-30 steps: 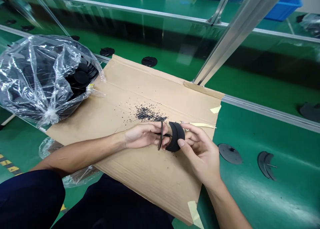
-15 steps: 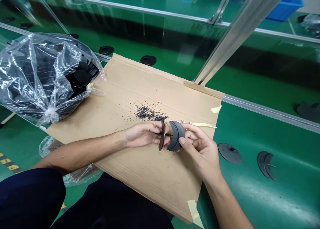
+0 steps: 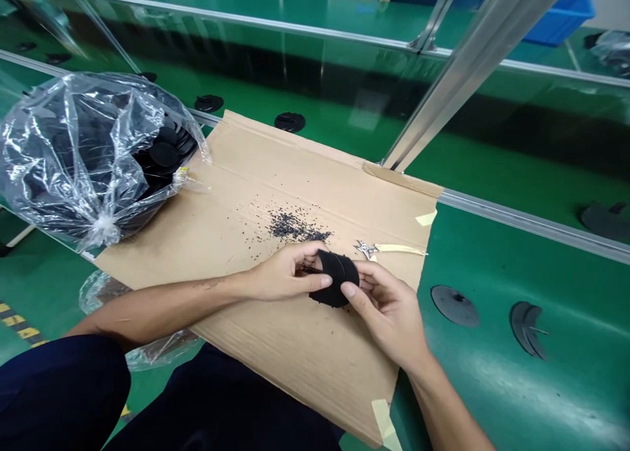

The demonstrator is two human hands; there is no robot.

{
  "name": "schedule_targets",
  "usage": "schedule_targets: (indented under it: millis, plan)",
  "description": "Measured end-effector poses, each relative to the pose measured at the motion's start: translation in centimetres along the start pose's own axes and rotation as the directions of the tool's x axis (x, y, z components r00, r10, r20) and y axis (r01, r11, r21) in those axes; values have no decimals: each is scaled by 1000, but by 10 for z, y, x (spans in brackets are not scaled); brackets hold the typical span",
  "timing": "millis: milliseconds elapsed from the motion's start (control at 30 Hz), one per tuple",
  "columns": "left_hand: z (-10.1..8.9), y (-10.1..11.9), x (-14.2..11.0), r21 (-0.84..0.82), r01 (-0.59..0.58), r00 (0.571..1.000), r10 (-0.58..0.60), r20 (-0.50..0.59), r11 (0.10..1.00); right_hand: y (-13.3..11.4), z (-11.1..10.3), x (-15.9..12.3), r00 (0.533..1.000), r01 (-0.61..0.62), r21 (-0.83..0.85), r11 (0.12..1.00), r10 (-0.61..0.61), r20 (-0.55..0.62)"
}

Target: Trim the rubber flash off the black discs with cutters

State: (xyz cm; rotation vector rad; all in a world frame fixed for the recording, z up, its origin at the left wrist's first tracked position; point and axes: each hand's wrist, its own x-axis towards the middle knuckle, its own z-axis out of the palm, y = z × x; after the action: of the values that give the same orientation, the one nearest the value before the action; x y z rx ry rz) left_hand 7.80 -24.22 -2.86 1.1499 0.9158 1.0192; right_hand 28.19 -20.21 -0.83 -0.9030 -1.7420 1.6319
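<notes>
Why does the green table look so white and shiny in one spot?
In the head view, light glares off the glossy green workbench at the lower right, and the clear plastic bag shows bright, shiny streaks too.

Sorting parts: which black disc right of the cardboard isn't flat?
The curved, split-looking piece with a pin, at lower right; the round disc beside it lies flat.

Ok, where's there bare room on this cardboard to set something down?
Bare cardboard shows between the plastic bag of black discs and the black crumbs, and nearer you, below the left hand and right hand. It's crowded around the black foam disc they hold, with a small metal piece and a tape strip just beyond.
</notes>
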Motion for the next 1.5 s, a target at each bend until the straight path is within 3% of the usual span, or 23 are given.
schedule_targets:
  millis: [167, 300, 367, 467, 533, 600, 633, 667, 833, 933, 1067, 1233, 1333, 1433, 1500]
  plan:
    - [1, -7, -4, 319, -110, 993, 121, -14, 941, 3, 0, -3, 999, 41, -274, 961, -40, 11]
    - [3, -6, -2, 421, -197, 979, 203, 29, 885, 1, -3, -2, 984, 168, -392, 905, -179, 10]
    - [3, -1, 1, 463, -211, 976, 209, 55, 861, 1, -5, 0, 969, 215, -420, 882, -246, -20]
    - [-2, 14, 5, 566, -236, 971, 218, 101, 790, 5, -8, 7, 965, 208, -372, 904, -251, -71]
    - [-14, 29, 4, 734, -213, 974, 200, 107, 645, 7, -10, 11, 965, 166, -318, 933, -220, -141]
    - [-34, 46, 0, 931, -53, 992, 123, 9, 361, 6, -11, 12, 962, 110, -272, 956, -171, -212]
    - [-49, 55, -2, 982, 90, 991, 81, -104, 163, 5, -11, 12, 958, 86, -252, 964, -149, -243]
    - [-66, 63, -5, 978, 199, 977, 73, -203, 55, 3, -11, 12, 955, 67, -231, 971, -130, -268]
    - [-162, 93, -21, 823, 534, 845, 153, -513, -192, 3, -10, 12, 953, 32, -162, 986, -79, -292]
    - [-201, 100, -30, 736, 627, 779, 174, -603, -255, 8, -9, 12, 962, 36, -125, 991, -69, -263]
    - [-221, 102, -38, 705, 674, 738, 204, -643, -220, 10, -8, 11, 965, 45, -123, 991, -75, -251]
    - [-215, 109, -40, 785, 619, 755, 302, -583, -32, 11, -7, 11, 956, 106, -132, 986, -137, -258]
    - [-198, 114, -40, 854, 501, 777, 360, -516, 141, 13, -8, 11, 956, 113, -101, 988, -136, -259]
    - [-168, 110, -37, 871, 376, 791, 381, -479, 315, 13, -7, 11, 957, 101, -48, 994, -110, -270]
    - [-143, 104, -31, 831, 243, 805, 374, -461, 501, 10, -6, 10, 959, 78, 5, 997, -74, -272]
